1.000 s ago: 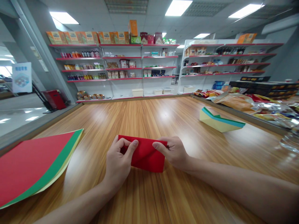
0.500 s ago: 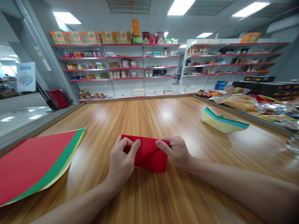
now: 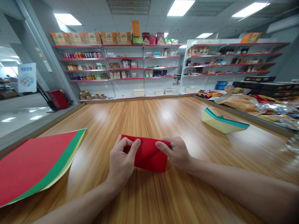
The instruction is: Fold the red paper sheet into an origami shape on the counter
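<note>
A folded piece of red paper (image 3: 150,157) is held up between my two hands, just above the wooden table (image 3: 140,202). My left hand (image 3: 122,158) pinches its upper left part, thumb on the near face and fingers bent behind. At the upper right corner, my right hand (image 3: 178,154) grips it the same way, with the thumb pressed on the front. The fingers behind the paper are partly hidden. The paper's top edge slopes slightly down to the right.
To the left lies a stack of coloured paper sheets (image 3: 39,155), red on top with green and yellow edges showing. A folded paper boat (image 3: 219,123) in yellow, blue and green stands at the right. Snack packages (image 3: 243,104) line the right edge. Stocked shelves (image 3: 123,67) stand behind.
</note>
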`<state>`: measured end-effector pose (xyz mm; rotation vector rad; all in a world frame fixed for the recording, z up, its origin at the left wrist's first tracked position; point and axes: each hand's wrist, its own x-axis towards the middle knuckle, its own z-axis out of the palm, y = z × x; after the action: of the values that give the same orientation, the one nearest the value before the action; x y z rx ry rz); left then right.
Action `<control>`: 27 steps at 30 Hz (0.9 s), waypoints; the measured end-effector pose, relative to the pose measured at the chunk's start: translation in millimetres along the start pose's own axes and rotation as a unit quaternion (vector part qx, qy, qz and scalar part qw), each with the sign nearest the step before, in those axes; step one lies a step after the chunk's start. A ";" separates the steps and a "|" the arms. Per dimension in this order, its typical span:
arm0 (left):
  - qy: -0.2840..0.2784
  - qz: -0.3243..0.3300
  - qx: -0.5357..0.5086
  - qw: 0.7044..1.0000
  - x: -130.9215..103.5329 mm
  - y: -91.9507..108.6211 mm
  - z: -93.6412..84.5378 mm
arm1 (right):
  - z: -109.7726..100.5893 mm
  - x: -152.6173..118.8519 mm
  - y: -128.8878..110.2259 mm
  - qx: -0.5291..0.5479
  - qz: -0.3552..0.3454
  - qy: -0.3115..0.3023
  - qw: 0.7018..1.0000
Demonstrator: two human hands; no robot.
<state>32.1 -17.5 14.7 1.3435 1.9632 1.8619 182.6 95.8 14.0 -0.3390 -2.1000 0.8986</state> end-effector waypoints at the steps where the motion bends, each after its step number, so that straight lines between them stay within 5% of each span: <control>1: 0.000 0.000 0.000 1.000 0.1 0.2 0.1 | -0.1 -0.2 0.2 0.003 0.002 0.000 1.000; 27: 0.030 0.014 0.025 0.999 -0.9 3.4 0.3 | 0.4 -2.5 -5.5 0.075 0.026 -0.033 0.996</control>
<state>34.5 -18.4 17.1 1.3506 2.0442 1.8979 184.3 90.4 16.2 -0.2909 -2.0766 1.1041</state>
